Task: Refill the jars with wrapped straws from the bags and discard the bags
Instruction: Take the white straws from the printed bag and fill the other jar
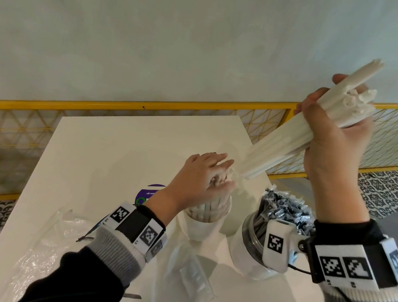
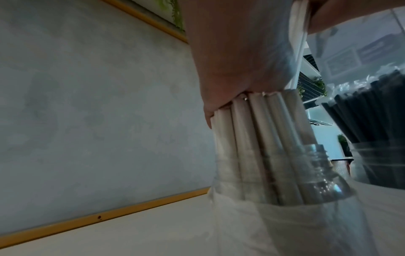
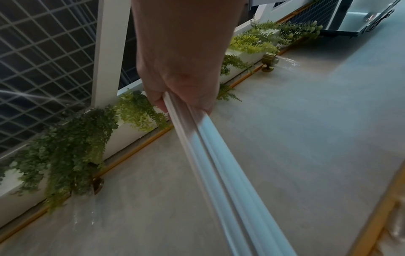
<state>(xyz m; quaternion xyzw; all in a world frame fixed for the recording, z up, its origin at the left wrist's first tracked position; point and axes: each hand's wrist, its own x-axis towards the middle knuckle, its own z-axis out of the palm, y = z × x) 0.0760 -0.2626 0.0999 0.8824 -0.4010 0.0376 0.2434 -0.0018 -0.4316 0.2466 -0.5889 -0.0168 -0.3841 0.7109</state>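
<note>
Two clear jars stand on the white table (image 1: 107,154). The left jar (image 1: 205,220) holds white wrapped straws (image 2: 252,138); my left hand (image 1: 215,173) lies flat on their tops, fingers extended. My right hand (image 1: 332,122) is raised at the right and grips a slanted bundle of white wrapped straws (image 1: 286,141). The bundle's lower end reaches the left jar's mouth beside my left fingers. In the right wrist view the bundle (image 3: 219,164) runs out from my right hand (image 3: 181,78). The right jar (image 1: 251,247) is packed with black wrapped straws (image 1: 283,209).
A crumpled clear bag (image 1: 57,234) lies at the table's near left, another clear bag (image 1: 192,275) in front of the jars. A purple sticker (image 1: 148,195) shows behind my left wrist. A yellow mesh railing (image 1: 123,105) runs behind the table along the wall.
</note>
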